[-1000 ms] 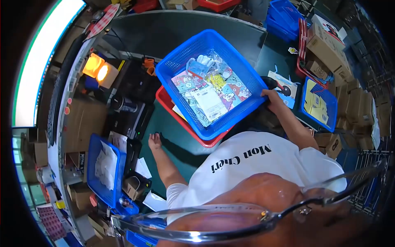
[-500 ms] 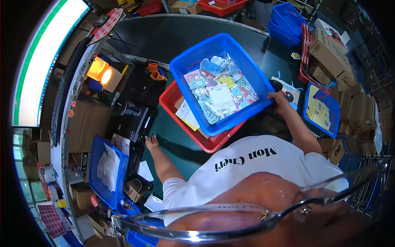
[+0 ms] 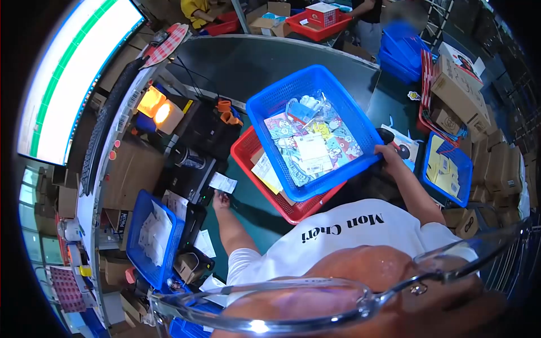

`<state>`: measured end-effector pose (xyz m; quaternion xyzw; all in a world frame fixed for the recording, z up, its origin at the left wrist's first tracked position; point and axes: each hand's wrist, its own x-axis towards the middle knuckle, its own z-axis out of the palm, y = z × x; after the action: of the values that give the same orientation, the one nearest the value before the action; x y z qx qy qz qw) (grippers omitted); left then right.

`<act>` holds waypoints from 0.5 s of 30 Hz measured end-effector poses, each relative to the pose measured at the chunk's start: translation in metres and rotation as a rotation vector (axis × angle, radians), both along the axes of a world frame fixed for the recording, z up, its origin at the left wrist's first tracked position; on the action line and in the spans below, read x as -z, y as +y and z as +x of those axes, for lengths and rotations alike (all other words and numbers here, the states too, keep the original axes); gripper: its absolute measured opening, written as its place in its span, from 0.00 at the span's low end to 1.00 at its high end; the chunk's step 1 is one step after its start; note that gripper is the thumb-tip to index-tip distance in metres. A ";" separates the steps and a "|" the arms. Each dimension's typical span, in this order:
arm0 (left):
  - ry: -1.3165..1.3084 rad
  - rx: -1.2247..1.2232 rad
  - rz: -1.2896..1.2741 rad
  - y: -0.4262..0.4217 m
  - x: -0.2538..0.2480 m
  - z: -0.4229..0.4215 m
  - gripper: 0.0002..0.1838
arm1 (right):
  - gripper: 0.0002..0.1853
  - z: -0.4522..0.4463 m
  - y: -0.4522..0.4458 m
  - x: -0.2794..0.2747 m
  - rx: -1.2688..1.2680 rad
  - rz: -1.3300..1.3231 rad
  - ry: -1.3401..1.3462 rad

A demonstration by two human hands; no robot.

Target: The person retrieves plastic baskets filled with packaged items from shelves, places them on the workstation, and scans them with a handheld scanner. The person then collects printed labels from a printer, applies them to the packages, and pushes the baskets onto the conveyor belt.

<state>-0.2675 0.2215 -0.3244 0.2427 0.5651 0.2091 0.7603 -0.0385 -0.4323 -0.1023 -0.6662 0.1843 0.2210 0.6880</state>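
My right hand is closed on the near right rim of a blue basket, tilted above a red basket. Colourful printed packages, a clear-wrapped item and a white label lie inside the blue one. On the left, my left hand pinches a small white printed slip, beside a black machine. A yellow and white paper shows in the red basket.
Another blue basket with white papers stands at the left. On the right are a blue basket of yellow packets and cardboard boxes. A bright screen is top left. Two people, one in a yellow sleeve, are beyond the table.
A white slip is now in my left hand, which was empty before. The view has shifted, and the blue basket appears lower and farther right. More of the red basket shows than at first.
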 end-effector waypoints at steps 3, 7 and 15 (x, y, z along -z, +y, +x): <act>0.138 0.112 0.219 -0.003 0.004 0.027 0.14 | 0.11 -0.005 0.003 -0.017 -0.080 0.043 -0.015; -0.211 0.213 0.377 -0.039 -0.071 0.066 0.12 | 0.13 -0.008 0.006 -0.019 0.001 0.064 -0.061; -0.233 1.327 0.942 -0.249 -0.287 0.156 0.13 | 0.07 0.003 0.002 -0.011 -0.011 0.223 0.037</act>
<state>-0.1119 -0.0278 -0.0369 0.7969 0.0746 -0.0450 0.5979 -0.0352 -0.4303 -0.0915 -0.5822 0.1677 0.2560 0.7533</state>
